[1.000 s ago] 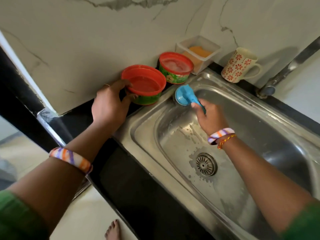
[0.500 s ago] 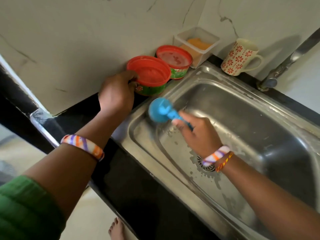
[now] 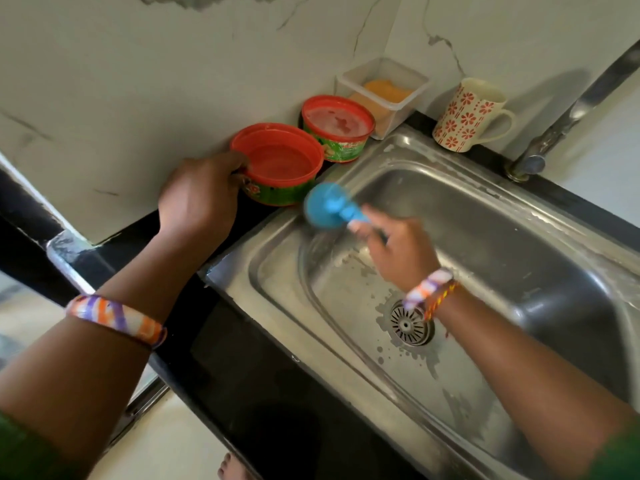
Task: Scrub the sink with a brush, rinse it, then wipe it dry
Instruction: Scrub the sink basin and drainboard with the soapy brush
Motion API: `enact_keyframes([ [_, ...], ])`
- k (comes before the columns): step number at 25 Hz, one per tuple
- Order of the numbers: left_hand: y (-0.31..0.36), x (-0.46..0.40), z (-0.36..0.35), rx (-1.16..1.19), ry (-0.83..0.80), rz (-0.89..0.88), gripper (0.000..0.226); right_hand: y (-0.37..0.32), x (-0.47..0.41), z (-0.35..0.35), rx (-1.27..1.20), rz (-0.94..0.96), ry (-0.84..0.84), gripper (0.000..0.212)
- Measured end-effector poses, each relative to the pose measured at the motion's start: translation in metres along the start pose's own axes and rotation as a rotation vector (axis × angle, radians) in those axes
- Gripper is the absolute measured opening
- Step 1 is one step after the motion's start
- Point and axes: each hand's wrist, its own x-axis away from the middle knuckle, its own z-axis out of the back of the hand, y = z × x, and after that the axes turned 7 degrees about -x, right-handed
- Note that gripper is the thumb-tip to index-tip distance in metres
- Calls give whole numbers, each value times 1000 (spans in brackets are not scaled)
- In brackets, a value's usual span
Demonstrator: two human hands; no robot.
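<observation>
Sink [image 3: 519, 237] is set in the tabletop [image 3: 263, 375]; scrubbing is judged underway. Brush [image 3: 325, 207] is clenched by the right grip [image 3: 398, 251] at the rim's far-left corner, head pointing away from it. Tub [image 3: 277, 168] is steadied by the left grip [image 3: 201, 192].

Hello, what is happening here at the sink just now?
A person is scrubbing a steel sink. The right hand grips a blue brush by its handle and works its round head at the sink's upper left corner, near the rim. The left hand holds a red-lidded green tub on the black counter beside the sink. The basin shows soapy streaks and some water around the drain. No water is seen running, so rinsing and wiping appear not yet done.
</observation>
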Motion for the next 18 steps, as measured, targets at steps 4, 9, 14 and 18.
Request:
enact_keyframes([
  [4,4,12,3,-59,22,72,37,39,-43,19,37,-284,84,33],
  [9,19,44,-7,-34,93,-83,32,28,-23,13,-72,-202,31,25],
  [14,15,52,-18,-12,-52,-316,14,28,-36,13,-150,-154,-9,20],
  [18,10,51,-22,-12,-49,-314,13,49,-51,19,-33,-285,98,32],
])
